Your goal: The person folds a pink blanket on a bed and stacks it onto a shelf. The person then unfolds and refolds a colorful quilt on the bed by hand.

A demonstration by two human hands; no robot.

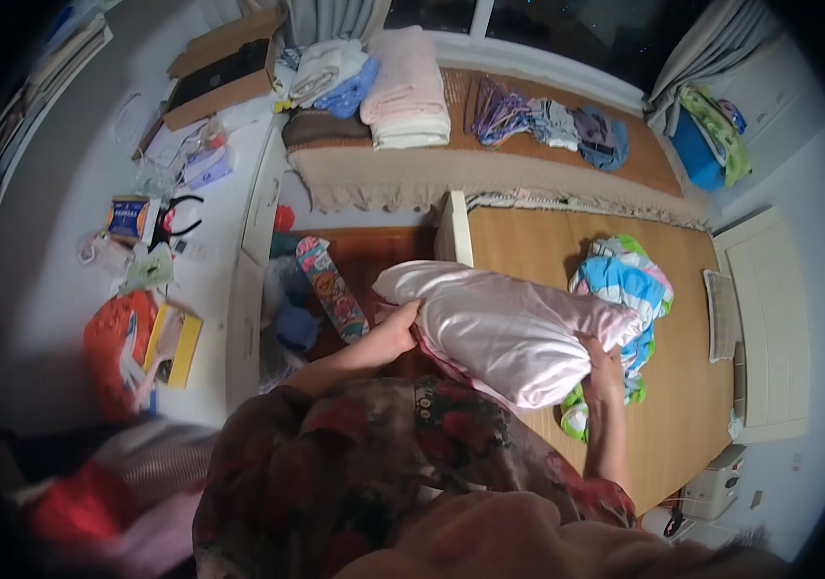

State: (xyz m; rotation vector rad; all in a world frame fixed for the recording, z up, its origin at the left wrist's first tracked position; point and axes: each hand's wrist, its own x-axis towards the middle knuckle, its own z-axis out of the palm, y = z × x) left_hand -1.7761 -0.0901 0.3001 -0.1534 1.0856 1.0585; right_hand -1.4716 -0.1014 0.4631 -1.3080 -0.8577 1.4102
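Note:
A shiny pale pink pillow (pixel 499 328) hangs in front of my body, held between both hands. At its left end my left hand (pixel 398 326) grips the edge, the fingers partly hidden by the satin. Near the lower right corner my right hand (pixel 602 369) is closed on the fabric, thumb on top. Darker pink shows along the pillow's lower edge. Just beyond my right hand, a crumpled multicoloured cloth (pixel 625 280) in blue, white and green lies on the wooden bed board (pixel 519 236), partly covered by the pillow.
A skateboard (pixel 330 289) leans left of the pillow. A white desk (pixel 205 318) carries a cardboard box (pixel 220 72), an orange bag (pixel 118 338) and a yellow box (pixel 173 345). Folded bedding (pixel 407 87) and clothes hangers (pixel 499 111) rest on the window ledge.

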